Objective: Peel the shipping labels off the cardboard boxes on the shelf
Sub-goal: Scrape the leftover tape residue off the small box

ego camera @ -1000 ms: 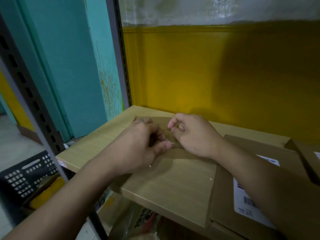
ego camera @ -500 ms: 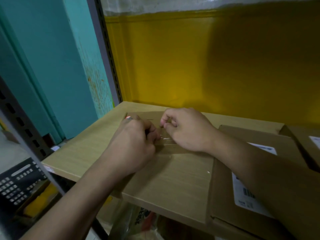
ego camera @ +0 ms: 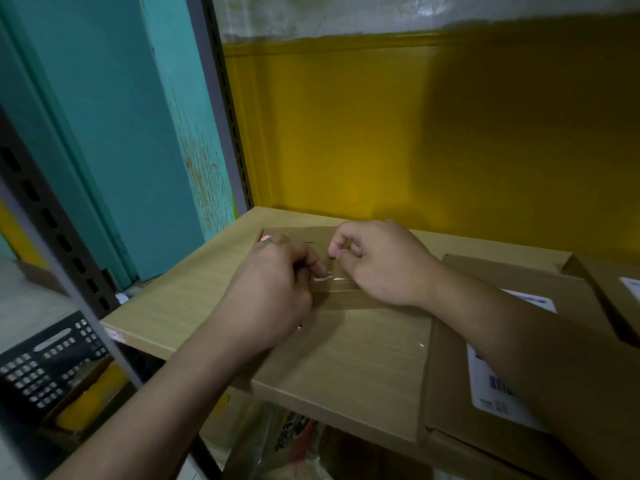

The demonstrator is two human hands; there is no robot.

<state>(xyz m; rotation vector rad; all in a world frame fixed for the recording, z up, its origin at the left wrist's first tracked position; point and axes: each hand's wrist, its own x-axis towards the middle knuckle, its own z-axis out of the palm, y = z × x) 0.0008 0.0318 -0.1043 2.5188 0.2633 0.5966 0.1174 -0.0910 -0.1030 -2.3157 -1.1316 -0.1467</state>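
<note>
A flat brown cardboard box (ego camera: 349,295) lies on the wooden shelf (ego camera: 180,299), and both my hands are over it. A few white scraps of label (ego camera: 325,278) cling to its top. My left hand (ego camera: 273,292) has its fingers curled, with the fingertips picking at those scraps. Just right of it, my right hand (ego camera: 384,263) pinches a tiny white bit between thumb and forefinger. The hands hide most of the box top. A second cardboard box (ego camera: 450,375) at the right carries a white shipping label (ego camera: 491,389) with a barcode, partly under my right forearm.
A third box (ego camera: 609,289) with a white label corner (ego camera: 631,285) sits at the far right. A yellow wall backs the shelf. Grey slotted uprights (ego camera: 221,109) stand at the left. A black plastic crate (ego camera: 45,362) sits below left, and bags lie under the shelf.
Both hands stay on the same flat box, their fingertips drawn closer over the white scraps. My head has shifted, so the view moved slightly.
</note>
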